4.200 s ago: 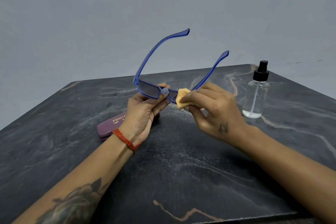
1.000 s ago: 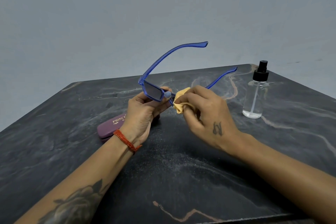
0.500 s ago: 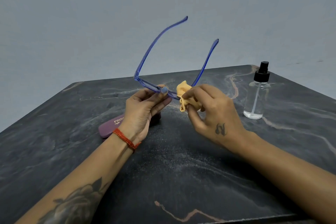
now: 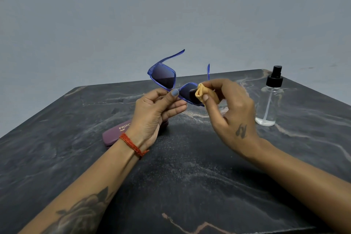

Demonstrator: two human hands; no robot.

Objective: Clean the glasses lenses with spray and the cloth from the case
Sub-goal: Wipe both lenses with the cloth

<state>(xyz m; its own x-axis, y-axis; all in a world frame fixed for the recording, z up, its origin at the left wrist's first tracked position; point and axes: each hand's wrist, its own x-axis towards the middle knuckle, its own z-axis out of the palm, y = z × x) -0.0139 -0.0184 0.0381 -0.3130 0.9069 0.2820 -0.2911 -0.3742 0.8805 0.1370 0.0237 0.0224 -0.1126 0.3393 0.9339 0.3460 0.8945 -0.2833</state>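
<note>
Blue-framed glasses (image 4: 163, 77) with dark lenses are held up above the table, front turned toward me, arms pointing away. My left hand (image 4: 153, 112) pinches the frame at the bridge between thumb and fingers. My right hand (image 4: 228, 104) grips a bunched yellow cloth (image 4: 201, 93) and presses it against the right-side lens, which is partly hidden behind the cloth. The clear spray bottle (image 4: 270, 100) with a black pump top stands upright to the right of my right hand, apart from it.
A maroon glasses case (image 4: 116, 135) lies shut on the dark marble table (image 4: 190, 186), partly hidden under my left wrist. The table's far edge runs just behind the glasses; a plain grey wall is beyond.
The glasses have been rotated so the lens fronts face me and the arms point away instead of upward. The cloth stays at the right-side lens.
</note>
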